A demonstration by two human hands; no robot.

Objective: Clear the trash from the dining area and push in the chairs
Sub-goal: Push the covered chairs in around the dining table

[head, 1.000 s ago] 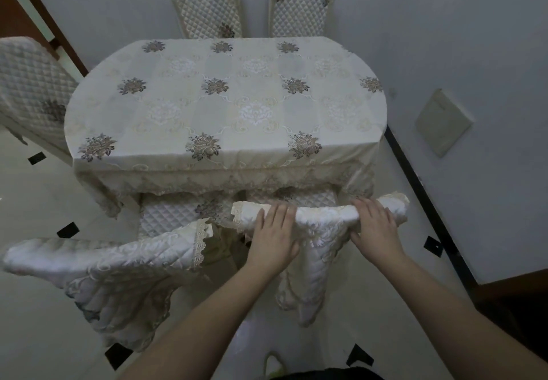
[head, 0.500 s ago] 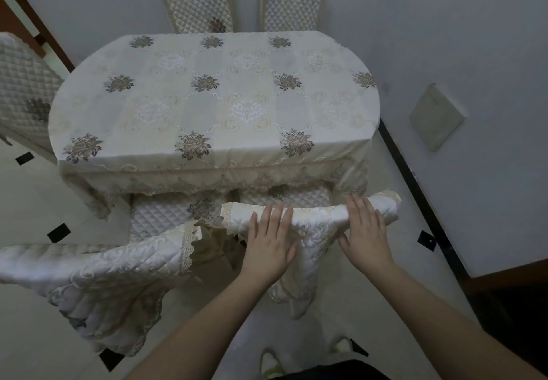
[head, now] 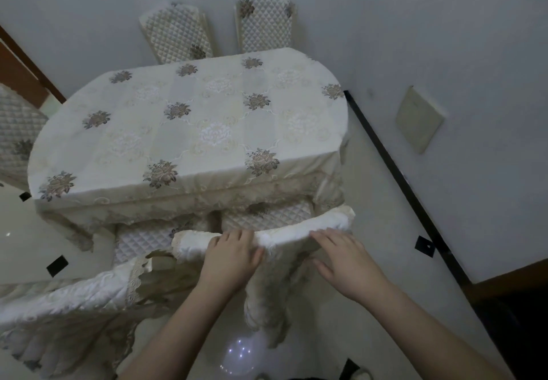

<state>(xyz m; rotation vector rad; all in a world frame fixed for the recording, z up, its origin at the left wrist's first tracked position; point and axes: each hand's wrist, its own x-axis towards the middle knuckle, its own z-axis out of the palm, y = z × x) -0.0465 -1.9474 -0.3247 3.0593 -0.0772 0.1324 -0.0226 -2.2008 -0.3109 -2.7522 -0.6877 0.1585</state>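
Observation:
A chair with a cream quilted cover stands at the near side of the dining table (head: pixel 189 130), its seat (head: pixel 267 216) partly under the tablecloth's hem. My left hand (head: pixel 231 258) grips the padded top of this chair's back (head: pixel 284 235), fingers curled over it. A little to the right, my right hand (head: pixel 341 261) rests on the same top rail with straight fingers and the thumb below. A second covered chair (head: pixel 74 305) stands to the left, farther out from the table. No trash is in view on the tabletop.
Two covered chairs (head: pixel 175 35) (head: pixel 264 23) stand at the table's far side against the wall, another chair (head: pixel 17 136) at the left end. The wall with a black baseboard (head: pixel 400 178) runs close along the right. The floor is glossy pale tile.
The chair under my hands has moved forward, its seat going farther beneath the tablecloth. My left fingers have curled over the rail. The view has tilted.

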